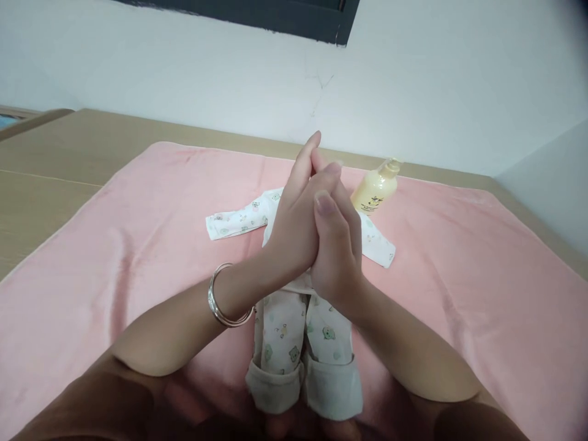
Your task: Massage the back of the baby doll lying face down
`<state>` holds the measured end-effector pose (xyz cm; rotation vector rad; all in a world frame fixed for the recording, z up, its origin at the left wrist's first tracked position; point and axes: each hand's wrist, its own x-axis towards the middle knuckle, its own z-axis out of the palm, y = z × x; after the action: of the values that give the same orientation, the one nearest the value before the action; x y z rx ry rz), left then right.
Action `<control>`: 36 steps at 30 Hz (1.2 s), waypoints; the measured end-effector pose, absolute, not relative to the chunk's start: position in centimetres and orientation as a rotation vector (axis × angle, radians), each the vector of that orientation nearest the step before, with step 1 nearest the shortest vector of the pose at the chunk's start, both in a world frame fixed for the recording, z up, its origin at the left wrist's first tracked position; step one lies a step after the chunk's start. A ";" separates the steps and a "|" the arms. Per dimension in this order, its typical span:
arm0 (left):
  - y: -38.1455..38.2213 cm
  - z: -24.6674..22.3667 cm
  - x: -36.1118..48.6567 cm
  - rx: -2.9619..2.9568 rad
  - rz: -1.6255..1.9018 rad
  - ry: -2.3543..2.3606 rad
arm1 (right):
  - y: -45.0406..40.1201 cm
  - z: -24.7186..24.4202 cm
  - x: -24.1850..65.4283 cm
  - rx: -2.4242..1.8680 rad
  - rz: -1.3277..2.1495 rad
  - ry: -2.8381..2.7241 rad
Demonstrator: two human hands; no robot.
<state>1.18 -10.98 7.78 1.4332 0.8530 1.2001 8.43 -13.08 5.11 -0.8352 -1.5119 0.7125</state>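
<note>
Head view: at the near edge, two foot-like shapes (340,428) showed in shadow, partly cut off, below the turned-up cuffs (334,389) of the printed trousers (282,324). The trousers and the printed top (236,222) dressed a small figure, laid out with both sleeves spread; the hands hid its upper part, so doll or infant could not be told.

Over the figure, the left hand (294,223), with a bangle (212,300) at its wrist, and the right hand (339,251) were together, palm to palm. No object was visible in either; the space between the palms was hidden. Step in hand, by judgement: pressing or rubbing the palms together. Any contact with the clothing would have called for parting the palms and lowering them.

Relative to the grip, the top lay below and behind, one sleeve extending to each side. A yellow pump bottle (374,187) was just beyond the right hand, near that side's sleeve. The pink blanket (459,245) extended beneath, on a wooden surface (46,147). Farthest was a white wall (413,73).
</note>
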 end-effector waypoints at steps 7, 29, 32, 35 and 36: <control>-12.0 8.7 0.9 1.583 1.213 0.782 | -10.8 6.3 10.8 -0.635 0.646 -1.703; -14.3 5.9 2.0 1.841 1.144 0.647 | -13.9 5.0 10.9 -0.698 0.746 -1.430; -12.2 4.9 2.4 1.526 1.181 0.745 | -13.0 3.0 10.2 -0.760 0.660 -1.576; -9.7 4.3 2.3 1.239 1.139 0.841 | -13.3 1.8 9.8 -0.756 0.588 -1.785; -8.6 4.2 2.1 1.198 1.134 0.869 | -13.6 1.8 9.8 -0.729 0.557 -1.854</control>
<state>2.15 -8.64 4.24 1.1981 0.8688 1.1336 9.84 -13.58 1.75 -0.7295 -1.8542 0.5573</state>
